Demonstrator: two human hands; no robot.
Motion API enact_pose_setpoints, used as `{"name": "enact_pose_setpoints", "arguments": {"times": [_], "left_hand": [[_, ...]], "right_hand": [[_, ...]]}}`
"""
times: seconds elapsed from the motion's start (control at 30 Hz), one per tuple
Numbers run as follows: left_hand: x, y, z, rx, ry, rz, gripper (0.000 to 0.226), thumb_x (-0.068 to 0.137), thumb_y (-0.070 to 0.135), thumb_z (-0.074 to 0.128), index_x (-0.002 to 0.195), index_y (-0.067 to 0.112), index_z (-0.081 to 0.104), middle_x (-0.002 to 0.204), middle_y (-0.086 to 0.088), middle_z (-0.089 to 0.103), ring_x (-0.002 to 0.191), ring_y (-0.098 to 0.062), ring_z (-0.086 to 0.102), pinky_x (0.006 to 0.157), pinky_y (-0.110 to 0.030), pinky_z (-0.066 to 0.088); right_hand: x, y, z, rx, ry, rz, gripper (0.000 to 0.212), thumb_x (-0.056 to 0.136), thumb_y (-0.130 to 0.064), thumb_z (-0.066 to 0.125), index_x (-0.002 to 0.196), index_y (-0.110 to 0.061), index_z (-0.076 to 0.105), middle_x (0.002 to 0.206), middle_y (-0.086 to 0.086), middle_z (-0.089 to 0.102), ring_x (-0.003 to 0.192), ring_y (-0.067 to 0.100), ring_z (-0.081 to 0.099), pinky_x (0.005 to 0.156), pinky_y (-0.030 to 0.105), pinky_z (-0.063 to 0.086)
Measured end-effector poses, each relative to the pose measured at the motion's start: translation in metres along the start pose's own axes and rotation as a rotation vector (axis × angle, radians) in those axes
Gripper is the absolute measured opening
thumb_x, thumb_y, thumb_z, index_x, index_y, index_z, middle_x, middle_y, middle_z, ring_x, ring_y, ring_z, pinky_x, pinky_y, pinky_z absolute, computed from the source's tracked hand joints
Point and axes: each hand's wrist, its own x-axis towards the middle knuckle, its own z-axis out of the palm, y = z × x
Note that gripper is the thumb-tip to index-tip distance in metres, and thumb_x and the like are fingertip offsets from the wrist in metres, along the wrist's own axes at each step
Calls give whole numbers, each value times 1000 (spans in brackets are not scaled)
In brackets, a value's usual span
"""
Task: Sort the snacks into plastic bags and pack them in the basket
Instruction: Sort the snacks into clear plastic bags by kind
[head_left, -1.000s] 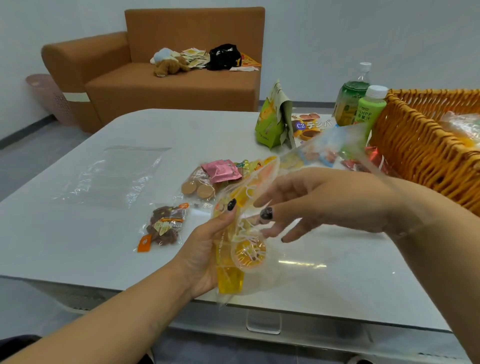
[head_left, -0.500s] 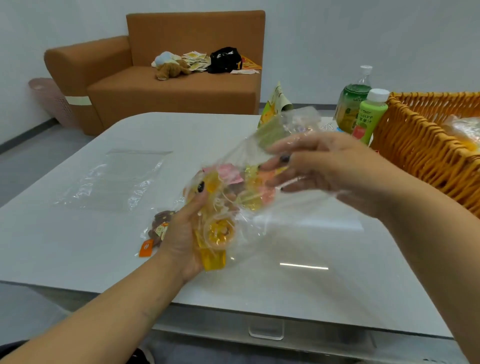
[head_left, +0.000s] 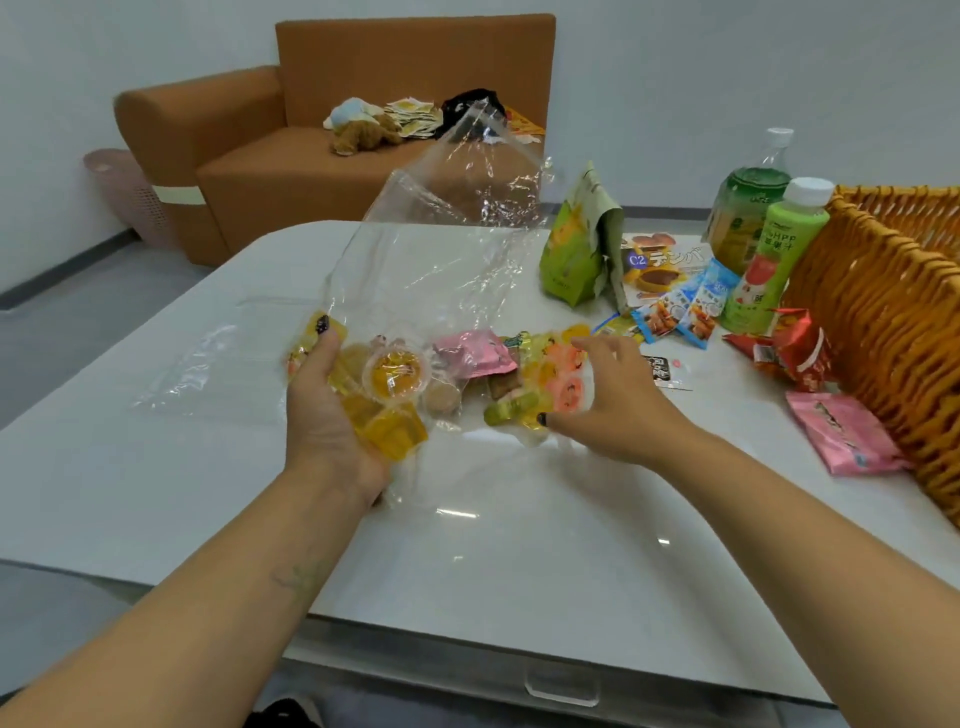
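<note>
- Head view: left hand (head_left: 332, 415) is cupping yellow jelly cups (head_left: 387, 395) through a clear plastic bag (head_left: 441, 249), grip curling round them, thumb on top.
- Bag's open end is sticking up over the tabletop (head_left: 467, 561).
- Right hand (head_left: 608, 400) is reaching onto a pile of loose snacks (head_left: 524, 369); grip is looking loosely curled, cannot tell if pinching anything.
- Wicker basket (head_left: 883, 312) is sitting at far right, green bottle (head_left: 774, 254) just beside it.

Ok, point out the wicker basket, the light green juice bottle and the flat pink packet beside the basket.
wicker basket (head_left: 878, 332), head view, its woven side wall
light green juice bottle (head_left: 779, 244), head view, its label
pink packet (head_left: 841, 434), head view, its middle
</note>
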Motion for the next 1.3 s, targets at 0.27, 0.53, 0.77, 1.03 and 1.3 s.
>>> {"name": "enact_pose_setpoints", "arguments": {"times": [0.27,0.53,0.77,1.03,1.3], "left_hand": [[10,10,-8,39,16,-39,32,91,49,54,96,21,68,92,-2,72,76,-21,71,67,-37,56],[12,18,-16,35,21,-73,31,90,50,57,92,22,69,95,-2,72,82,-22,69,88,-48,50],[8,25,-10,8,7,-97,40,90,52,55,105,18,68,91,-4,71,75,-23,69,78,-43,55],[-8,24,6,-115,-26,-81,39,94,43,55,73,14,67,73,-9,71,59,-26,71,52,-40,58],[-7,32,0,-94,-42,-90,35,93,46,55,83,14,68,76,-9,71,63,-27,71,60,-43,60]], "right_hand": [[46,-4,33,-245,-80,-40,121,50,-84,55,152,-38,10,161,5,-13,146,34,-18,117,57,2],[86,-11,47,-268,11,43,80,79,-50,64,148,-25,31,148,11,31,144,36,1,112,55,22],[76,-13,50,-195,24,3,63,76,-63,63,127,-26,59,123,7,42,136,26,16,107,49,34],[51,-34,54,-155,-45,-56,58,77,-58,66,132,-48,48,128,2,39,131,22,27,110,44,30],[20,-37,55,-156,-12,-19,38,89,-44,57,126,-44,54,132,-3,39,131,19,29,103,43,34]]}}
